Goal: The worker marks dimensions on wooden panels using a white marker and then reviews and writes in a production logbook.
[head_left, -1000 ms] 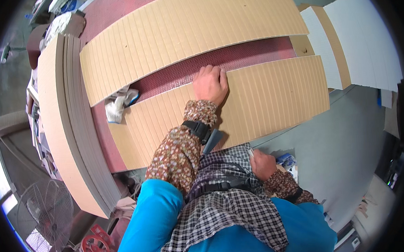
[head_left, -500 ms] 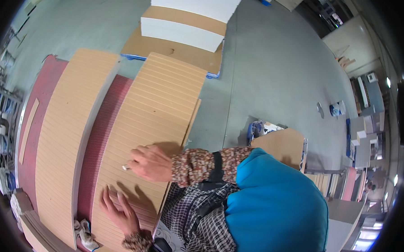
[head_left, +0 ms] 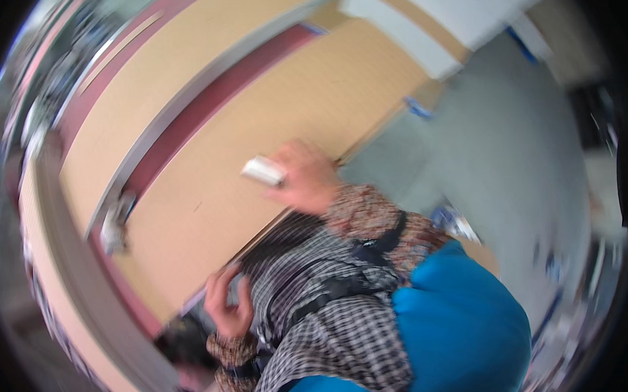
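A small white oblong piece [head_left: 262, 171], its kind blurred by motion, is gripped by the fingers of my right hand [head_left: 306, 175]. That hand is over the tan board [head_left: 207, 165] with fine lines across it, near its right edge. My left hand [head_left: 227, 303] is off the board's near edge, beside my checked apron [head_left: 339, 300]. Its fingers are partly bent and apart, with nothing seen in them. A second tan board [head_left: 161, 62] lies to the left, across a red strip of the support [head_left: 205, 99].
A crumpled whitish cloth [head_left: 115, 226] lies between the boards at their near end. Pale stacked panels [head_left: 76, 276] stand at the near left. Large white and brown sheets [head_left: 425, 23] are beyond the far end. Grey floor [head_left: 494, 146] extends on the right.
The view has swung, so the boards now slant rightward. My left hand has come off the board toward my body. The white piece in my right hand shows more fully.
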Available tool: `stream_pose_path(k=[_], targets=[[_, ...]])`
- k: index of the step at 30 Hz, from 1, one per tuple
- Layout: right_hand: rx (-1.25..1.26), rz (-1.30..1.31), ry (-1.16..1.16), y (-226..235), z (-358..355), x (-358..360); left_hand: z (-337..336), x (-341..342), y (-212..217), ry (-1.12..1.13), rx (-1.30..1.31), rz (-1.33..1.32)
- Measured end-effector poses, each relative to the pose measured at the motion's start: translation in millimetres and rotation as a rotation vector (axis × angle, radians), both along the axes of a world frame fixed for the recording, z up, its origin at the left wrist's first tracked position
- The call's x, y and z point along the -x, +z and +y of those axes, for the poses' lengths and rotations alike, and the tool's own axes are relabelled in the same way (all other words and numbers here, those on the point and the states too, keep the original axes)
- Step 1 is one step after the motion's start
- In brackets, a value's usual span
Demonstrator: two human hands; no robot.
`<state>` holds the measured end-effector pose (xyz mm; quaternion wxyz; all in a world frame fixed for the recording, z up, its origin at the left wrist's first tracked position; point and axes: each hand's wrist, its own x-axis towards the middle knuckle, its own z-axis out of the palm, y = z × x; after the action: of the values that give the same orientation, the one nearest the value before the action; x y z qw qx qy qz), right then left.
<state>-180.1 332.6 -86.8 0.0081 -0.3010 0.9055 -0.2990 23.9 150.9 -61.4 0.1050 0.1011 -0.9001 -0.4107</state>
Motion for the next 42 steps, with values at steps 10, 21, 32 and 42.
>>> stream_pose_path(k=[10,21,32,42], targets=[[0.066,0.293,0.038,-46.8,-11.9,1.6,-6.7,-87.3,-107.3,0.144,-0.035,-0.175],[0.166,-0.002,0.063,-84.5,-4.2,47.9,-64.3,-108.1,-273.0,0.628,-0.485,-0.207],[0.261,0.161,-0.052,-46.8,2.2,-11.5,-148.9,-88.9,-436.7,1.307,-0.817,-0.178],[-0.204,-0.5,0.54,-75.4,-93.7,-151.2,-144.7,-32.8,-421.7,1.529,-0.988,0.169]])
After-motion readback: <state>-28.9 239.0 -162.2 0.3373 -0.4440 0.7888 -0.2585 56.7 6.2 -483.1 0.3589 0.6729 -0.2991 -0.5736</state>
